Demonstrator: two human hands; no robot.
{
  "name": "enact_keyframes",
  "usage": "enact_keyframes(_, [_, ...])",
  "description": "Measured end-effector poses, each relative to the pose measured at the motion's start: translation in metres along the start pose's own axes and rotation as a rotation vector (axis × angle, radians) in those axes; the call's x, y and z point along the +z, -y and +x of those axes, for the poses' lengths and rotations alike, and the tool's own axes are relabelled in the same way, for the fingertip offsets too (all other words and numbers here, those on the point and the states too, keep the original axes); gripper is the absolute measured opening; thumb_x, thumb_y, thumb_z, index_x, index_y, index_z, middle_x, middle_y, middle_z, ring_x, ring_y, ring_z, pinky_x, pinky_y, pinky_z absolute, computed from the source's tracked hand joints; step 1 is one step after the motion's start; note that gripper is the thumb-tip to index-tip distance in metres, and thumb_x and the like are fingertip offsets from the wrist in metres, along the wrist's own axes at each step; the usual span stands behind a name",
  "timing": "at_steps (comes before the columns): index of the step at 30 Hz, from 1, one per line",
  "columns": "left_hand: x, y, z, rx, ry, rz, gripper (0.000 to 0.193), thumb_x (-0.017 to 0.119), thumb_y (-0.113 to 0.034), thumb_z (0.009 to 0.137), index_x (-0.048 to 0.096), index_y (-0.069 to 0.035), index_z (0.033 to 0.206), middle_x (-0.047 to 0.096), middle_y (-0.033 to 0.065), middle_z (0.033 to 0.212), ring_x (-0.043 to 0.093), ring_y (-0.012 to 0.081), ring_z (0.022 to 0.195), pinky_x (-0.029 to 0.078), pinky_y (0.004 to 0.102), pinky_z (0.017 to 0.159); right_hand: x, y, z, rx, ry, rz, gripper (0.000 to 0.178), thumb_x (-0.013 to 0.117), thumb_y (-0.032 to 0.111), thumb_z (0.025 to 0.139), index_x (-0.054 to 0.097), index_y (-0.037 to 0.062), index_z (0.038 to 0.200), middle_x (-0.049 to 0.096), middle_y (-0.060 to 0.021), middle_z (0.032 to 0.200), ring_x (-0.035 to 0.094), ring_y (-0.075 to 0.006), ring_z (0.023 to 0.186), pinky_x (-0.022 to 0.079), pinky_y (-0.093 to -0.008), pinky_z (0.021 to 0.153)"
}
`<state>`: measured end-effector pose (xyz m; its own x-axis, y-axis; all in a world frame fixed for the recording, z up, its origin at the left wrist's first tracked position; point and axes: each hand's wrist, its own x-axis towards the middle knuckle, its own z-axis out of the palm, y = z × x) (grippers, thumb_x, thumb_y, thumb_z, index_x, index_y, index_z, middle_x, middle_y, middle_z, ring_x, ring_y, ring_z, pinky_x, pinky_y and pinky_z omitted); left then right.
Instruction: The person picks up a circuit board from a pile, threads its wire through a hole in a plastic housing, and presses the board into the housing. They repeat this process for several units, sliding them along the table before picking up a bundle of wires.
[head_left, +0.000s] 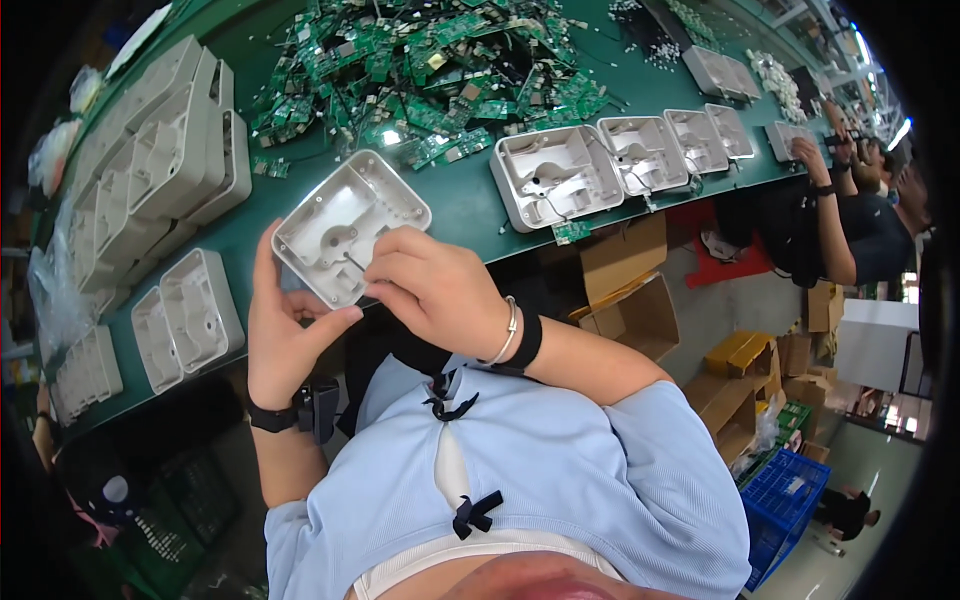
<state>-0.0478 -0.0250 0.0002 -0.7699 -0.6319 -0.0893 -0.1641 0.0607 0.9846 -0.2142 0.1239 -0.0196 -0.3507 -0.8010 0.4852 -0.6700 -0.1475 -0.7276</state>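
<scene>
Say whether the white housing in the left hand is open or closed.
Open: the white housing in the left hand is uncovered, its inside in plain view.

The held housing (345,212) is off-white, the circuit boards (430,75) green, the crate (783,500) blue.

No readable lettering, numbers or signs anywhere
</scene>
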Motion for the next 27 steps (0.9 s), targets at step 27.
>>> enact_keyframes(27, [0.029,-0.026,0.063,-0.068,0.399,0.293,0.111,0.092,-0.003,0.076,0.026,0.000,0.166,0.038,0.0174,0.155,0.073,0.0182,0.092,0.061,0.0274,0.079,-0.180,-0.067,-0.036,0.298,-0.434,-0.940,0.070,0.088,0.029,0.079,0.059,0.0024,0.137,0.058,-0.0243,0.138,0.055,-0.0448,0.131,0.043,-0.0520,0.109])
